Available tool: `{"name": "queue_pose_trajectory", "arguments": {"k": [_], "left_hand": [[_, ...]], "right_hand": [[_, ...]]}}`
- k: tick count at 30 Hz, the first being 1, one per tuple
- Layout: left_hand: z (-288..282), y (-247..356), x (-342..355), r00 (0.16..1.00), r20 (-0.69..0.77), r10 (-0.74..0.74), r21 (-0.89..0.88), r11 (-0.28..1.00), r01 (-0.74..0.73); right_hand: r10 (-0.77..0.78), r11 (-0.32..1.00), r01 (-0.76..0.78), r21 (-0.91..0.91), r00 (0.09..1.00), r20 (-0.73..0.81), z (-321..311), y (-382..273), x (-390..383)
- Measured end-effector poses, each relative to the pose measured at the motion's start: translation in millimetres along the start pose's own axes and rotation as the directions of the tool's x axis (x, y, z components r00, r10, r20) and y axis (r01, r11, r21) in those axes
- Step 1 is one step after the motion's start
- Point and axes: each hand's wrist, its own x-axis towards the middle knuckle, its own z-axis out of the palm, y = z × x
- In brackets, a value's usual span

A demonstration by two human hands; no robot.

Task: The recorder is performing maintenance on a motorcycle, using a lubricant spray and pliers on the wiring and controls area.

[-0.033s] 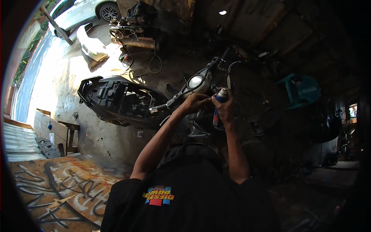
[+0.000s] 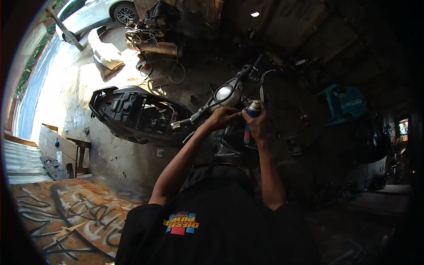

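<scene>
A blue-and-red spray can (image 2: 253, 111) with a pale metal top stands in the grip of my right hand (image 2: 260, 124), its fingers wrapped round it. Close by on the left, my left hand (image 2: 222, 118) has its fingers drawn together, the tips near the can. What they hold, if anything, is hidden. Both hands are over the front of a partly stripped scooter (image 2: 132, 112), just below its round gauge (image 2: 224, 92) and grey handlebar cover. The scooter's seat is off, and the frame and inner compartment lie exposed to the left. A handlebar grip (image 2: 181, 124) lies beside my left wrist.
A green plastic chair (image 2: 342, 106) is at the right. Beyond the scooter stand a compressor-like machine (image 2: 154, 46) with a looped hose, a white car body panel (image 2: 105, 53) and a white car (image 2: 90, 17). A paint-marked board (image 2: 75, 221) lies at the lower left.
</scene>
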Motion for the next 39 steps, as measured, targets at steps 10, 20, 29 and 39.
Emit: {"name": "queue_pose_trajectory", "arguments": {"k": [10, 20, 29, 39], "left_hand": [[25, -24, -40, 0.985, -0.155, 0.077, 0.234, 0.972, -0.039], [51, -45, -52, 0.915, -0.352, 0.200, 0.242, 0.963, -0.117], [51, -49, -44, 0.876, -0.354, 0.328, 0.320, 0.923, -0.216], [45, -57, -43, 0.874, -0.365, 0.321, 0.259, 0.937, -0.235]], "right_hand": [[0.089, 0.965, -0.088, 0.246, 0.996, 0.007, -6, 13, 0], [-0.034, 0.999, 0.034, 0.019, 0.999, 0.000, 0, -3, -18], [-0.124, 0.992, 0.121, -0.046, 0.988, -0.088, 9, -4, -33], [-0.095, 0.993, 0.094, -0.073, 0.995, -0.017, 18, 9, -31]]}}
